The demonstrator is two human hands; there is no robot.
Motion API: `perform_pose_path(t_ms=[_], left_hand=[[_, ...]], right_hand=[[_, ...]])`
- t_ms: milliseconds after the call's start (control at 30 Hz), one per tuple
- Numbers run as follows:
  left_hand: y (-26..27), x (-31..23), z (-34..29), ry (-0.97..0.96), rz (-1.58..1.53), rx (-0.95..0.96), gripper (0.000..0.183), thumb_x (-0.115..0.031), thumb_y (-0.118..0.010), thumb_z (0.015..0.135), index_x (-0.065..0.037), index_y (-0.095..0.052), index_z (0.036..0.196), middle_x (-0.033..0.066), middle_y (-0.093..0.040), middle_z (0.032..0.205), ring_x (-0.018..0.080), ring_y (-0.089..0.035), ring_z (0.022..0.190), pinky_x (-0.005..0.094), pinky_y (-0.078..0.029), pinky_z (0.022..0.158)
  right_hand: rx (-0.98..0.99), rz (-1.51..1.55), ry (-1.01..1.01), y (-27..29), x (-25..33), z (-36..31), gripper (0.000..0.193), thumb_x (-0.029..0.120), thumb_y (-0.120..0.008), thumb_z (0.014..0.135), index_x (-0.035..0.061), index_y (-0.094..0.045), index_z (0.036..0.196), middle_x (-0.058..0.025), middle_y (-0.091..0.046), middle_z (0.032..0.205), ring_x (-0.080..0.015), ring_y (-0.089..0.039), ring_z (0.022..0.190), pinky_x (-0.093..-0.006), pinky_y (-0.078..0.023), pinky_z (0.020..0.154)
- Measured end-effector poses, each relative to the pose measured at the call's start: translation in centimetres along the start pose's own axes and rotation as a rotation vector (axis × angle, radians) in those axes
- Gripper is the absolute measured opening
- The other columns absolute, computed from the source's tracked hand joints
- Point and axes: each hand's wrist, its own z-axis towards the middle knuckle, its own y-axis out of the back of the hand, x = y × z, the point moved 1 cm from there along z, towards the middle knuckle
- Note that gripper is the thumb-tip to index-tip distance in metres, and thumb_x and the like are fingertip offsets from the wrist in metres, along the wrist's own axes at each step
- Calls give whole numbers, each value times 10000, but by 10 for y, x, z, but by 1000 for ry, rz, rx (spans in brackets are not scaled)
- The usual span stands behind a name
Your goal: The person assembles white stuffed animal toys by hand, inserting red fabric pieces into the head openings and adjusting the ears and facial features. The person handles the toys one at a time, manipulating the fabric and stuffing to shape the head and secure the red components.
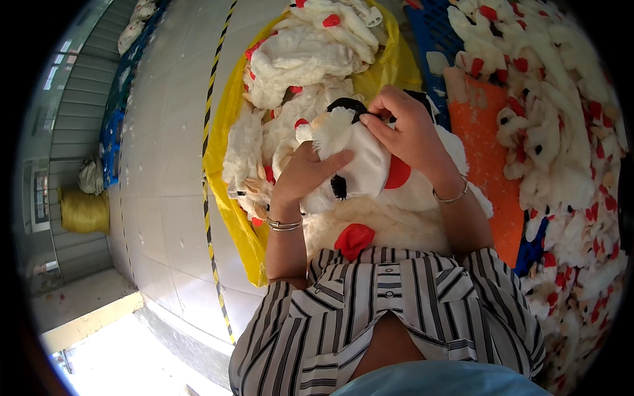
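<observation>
Both my hands work on a white plush toy skin, unstuffed and floppy, with black and red patches on it. My left hand grips its left side, thumb laid across the front and the other fingers mostly hidden by the fabric. At the upper edge, my right hand pinches a black fabric piece of the same skin between thumb and forefinger. A red round patch shows below my right hand. Nearer my body, a red fabric piece lies on cream-white plush.
A yellow plastic bag lies beneath a heap of white plush skins in front of me. To the right are an orange board, a blue plastic pallet and a large plush pile. Black-and-yellow tape crosses the grey floor at left.
</observation>
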Motion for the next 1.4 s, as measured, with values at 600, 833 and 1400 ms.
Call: perform_pose_path(t_ms=[600,833,1400], left_hand=[[2,20,11,-45,-275,-457,321,-328,-659,930,-14,-695,986,9,-687,939,60,-607,820,208,-477,712],[23,18,8,-52,-428,-431,336,-317,-656,935,4,-690,1027,29,-700,1003,83,-631,855,214,-490,771],[34,29,4,-130,-69,-456,290,-310,-611,974,-67,-685,832,-70,-594,741,24,-487,677,183,-383,608]], right_hand=[[364,-89,154,-47,13,-18,271,202,-650,881,29,-519,719,-112,-585,692,-294,-579,668,-410,-423,602],[142,237,-398,9,-17,-14,297,221,-627,947,8,-528,764,12,-504,700,-91,-445,662,-297,-405,613],[162,772,-449,39,29,-26,322,258,-586,978,-43,-684,1033,-2,-673,855,-57,-572,746,-223,-460,661]])
